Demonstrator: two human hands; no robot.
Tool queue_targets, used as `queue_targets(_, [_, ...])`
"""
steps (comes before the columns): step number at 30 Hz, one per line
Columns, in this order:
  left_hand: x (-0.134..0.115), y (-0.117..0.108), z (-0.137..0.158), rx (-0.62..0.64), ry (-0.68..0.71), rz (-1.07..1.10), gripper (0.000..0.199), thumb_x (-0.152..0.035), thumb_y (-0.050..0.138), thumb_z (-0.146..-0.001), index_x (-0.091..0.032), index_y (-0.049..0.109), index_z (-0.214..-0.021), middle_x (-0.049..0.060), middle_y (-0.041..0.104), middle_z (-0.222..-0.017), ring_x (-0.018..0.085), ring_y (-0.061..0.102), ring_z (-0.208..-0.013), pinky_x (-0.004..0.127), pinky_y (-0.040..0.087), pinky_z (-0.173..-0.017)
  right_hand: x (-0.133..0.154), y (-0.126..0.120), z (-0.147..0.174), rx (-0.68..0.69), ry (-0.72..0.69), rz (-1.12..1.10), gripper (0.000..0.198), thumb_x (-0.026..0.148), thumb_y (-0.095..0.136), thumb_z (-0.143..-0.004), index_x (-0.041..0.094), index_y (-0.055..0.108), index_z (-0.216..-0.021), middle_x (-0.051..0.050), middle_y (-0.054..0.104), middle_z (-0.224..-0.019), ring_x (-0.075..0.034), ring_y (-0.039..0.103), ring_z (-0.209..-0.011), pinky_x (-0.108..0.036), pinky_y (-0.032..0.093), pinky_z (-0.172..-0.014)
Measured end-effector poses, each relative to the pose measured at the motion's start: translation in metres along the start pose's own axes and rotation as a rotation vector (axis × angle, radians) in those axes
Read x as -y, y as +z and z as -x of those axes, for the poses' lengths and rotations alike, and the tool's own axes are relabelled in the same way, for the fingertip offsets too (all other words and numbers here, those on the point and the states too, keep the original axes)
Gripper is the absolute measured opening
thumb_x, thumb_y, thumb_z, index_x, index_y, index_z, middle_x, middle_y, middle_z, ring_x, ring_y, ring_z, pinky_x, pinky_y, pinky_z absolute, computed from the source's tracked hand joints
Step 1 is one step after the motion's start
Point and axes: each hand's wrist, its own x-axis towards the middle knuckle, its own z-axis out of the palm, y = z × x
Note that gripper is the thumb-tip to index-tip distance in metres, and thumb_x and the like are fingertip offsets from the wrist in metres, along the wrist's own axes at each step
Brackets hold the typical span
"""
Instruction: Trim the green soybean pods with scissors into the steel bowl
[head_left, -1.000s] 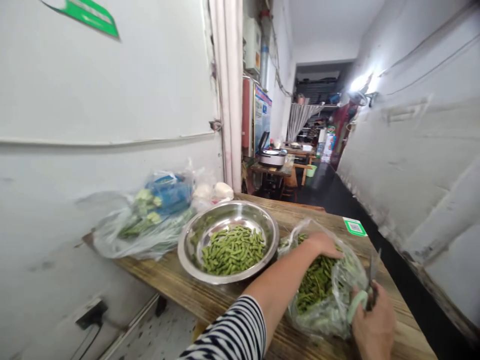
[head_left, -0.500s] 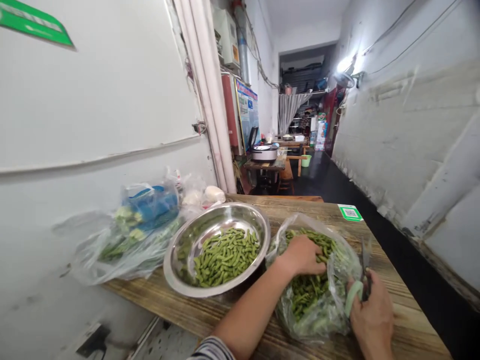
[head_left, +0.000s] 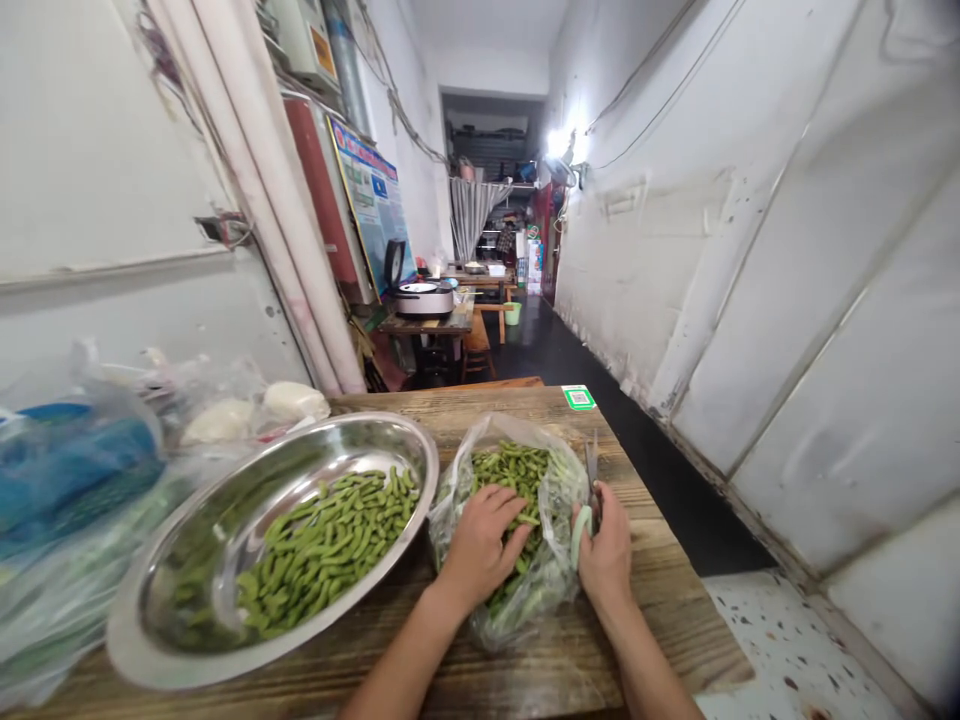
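Note:
A clear plastic bag (head_left: 559,500) full of green soybean pods (head_left: 517,465) sits open on the wooden table. Over the pods, inside the bag's mouth, is my left hand (head_left: 484,545), its thumb apart from its fingers and the fingertips touching pods. My right hand (head_left: 606,550) is closed on a pair of scissors (head_left: 582,530) with pale green handles, beside the bag's right edge. The blades point away from me. Left of the bag, a wide steel basin (head_left: 187,520) holds a layer of loose pods (head_left: 330,550).
Bags with blue and leafy contents (head_left: 82,480) lie at the left, near pale wrapped lumps (head_left: 296,400). A QR-code card (head_left: 578,398) is on the table's (head_left: 645,590) far right corner. Beyond stand a rice cooker (head_left: 424,298) on another table and a green bucket (head_left: 512,314).
The view has swung to the right, so the basin and bag appear farther left. My left hand has shifted within the bag, its fingers reaching over the pods. My right hand keeps the scissors.

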Motion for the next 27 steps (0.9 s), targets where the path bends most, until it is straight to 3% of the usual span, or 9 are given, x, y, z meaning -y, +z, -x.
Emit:
queue_targets(7, [-0.005, -0.008, -0.008, 0.120, -0.203, -0.004, 0.029, -0.036, 0.047, -0.090, -0.030, 0.068, -0.109, 0.006, 0.059, -0.129, 0.029, 0.042, -0.127, 0.058, 0.030, -0.104, 0.016, -0.034, -0.015, 0.096, 0.027, -0.019, 0.045, 0.043, 0.058, -0.081, 0.016, 0.052, -0.116, -0.012, 0.061, -0.105, -0.025, 0.056, -0.089, -0.041, 0.047, -0.081])
queue_targets(11, [-0.012, -0.012, -0.016, 0.093, -0.302, -0.010, 0.027, -0.031, 0.047, -0.090, -0.029, 0.071, -0.102, 0.005, 0.064, -0.123, 0.030, 0.045, -0.125, 0.063, 0.017, -0.107, 0.031, -0.065, -0.024, 0.095, 0.141, -0.082, 0.049, 0.047, 0.063, -0.075, 0.018, 0.053, -0.114, -0.010, 0.061, -0.104, -0.022, 0.059, -0.087, -0.036, 0.049, -0.078])
queue_targets(14, [-0.013, -0.015, -0.019, 0.047, -0.286, 0.121, 0.026, -0.029, 0.050, -0.089, -0.027, 0.071, -0.103, 0.005, 0.071, -0.109, 0.024, 0.057, -0.111, 0.054, 0.027, -0.106, 0.041, -0.085, -0.027, 0.207, 0.198, -0.136, 0.048, 0.049, 0.064, -0.075, 0.019, 0.054, -0.111, -0.005, 0.063, -0.091, -0.019, 0.060, -0.079, -0.033, 0.050, -0.075])
queue_targets(17, [-0.015, -0.020, -0.019, -0.047, -0.291, 0.297, 0.025, -0.033, 0.053, -0.087, -0.026, 0.072, -0.103, 0.004, 0.073, -0.102, 0.021, 0.064, -0.098, 0.042, 0.040, -0.098, 0.049, -0.097, -0.026, 0.342, 0.125, -0.160, 0.041, 0.045, 0.061, -0.080, 0.020, 0.056, -0.112, -0.006, 0.064, -0.096, -0.020, 0.061, -0.084, -0.032, 0.050, -0.077])
queue_targets(20, [-0.020, -0.026, -0.015, -0.097, -0.400, 0.508, 0.035, -0.038, 0.050, -0.088, -0.022, 0.067, -0.113, 0.004, 0.074, -0.088, 0.017, 0.066, -0.073, 0.033, 0.050, -0.079, 0.057, -0.100, -0.024, 0.428, 0.017, -0.122, 0.039, 0.042, 0.059, -0.082, 0.019, 0.056, -0.114, -0.008, 0.063, -0.101, -0.020, 0.060, -0.086, -0.031, 0.050, -0.076])
queue_targets(23, [-0.027, -0.033, -0.013, -0.059, -0.505, 0.668, 0.038, -0.040, 0.050, -0.087, -0.019, 0.066, -0.114, 0.002, 0.071, -0.072, 0.013, 0.057, -0.050, 0.026, 0.046, -0.055, 0.063, -0.097, -0.024, 0.517, -0.062, -0.069, 0.039, 0.042, 0.061, -0.081, 0.019, 0.057, -0.113, -0.007, 0.063, -0.094, -0.019, 0.058, -0.079, -0.030, 0.048, -0.072])
queue_targets(27, [-0.033, -0.043, -0.013, -0.020, -0.544, 0.684, 0.029, -0.041, 0.053, -0.084, -0.017, 0.069, -0.081, -0.002, 0.060, -0.054, 0.011, 0.049, -0.045, 0.022, 0.038, -0.048, 0.074, -0.089, -0.028, 0.641, -0.114, -0.021, 0.041, 0.045, 0.067, -0.077, 0.021, 0.059, -0.109, -0.005, 0.063, -0.090, -0.017, 0.056, -0.072, -0.028, 0.045, -0.067])
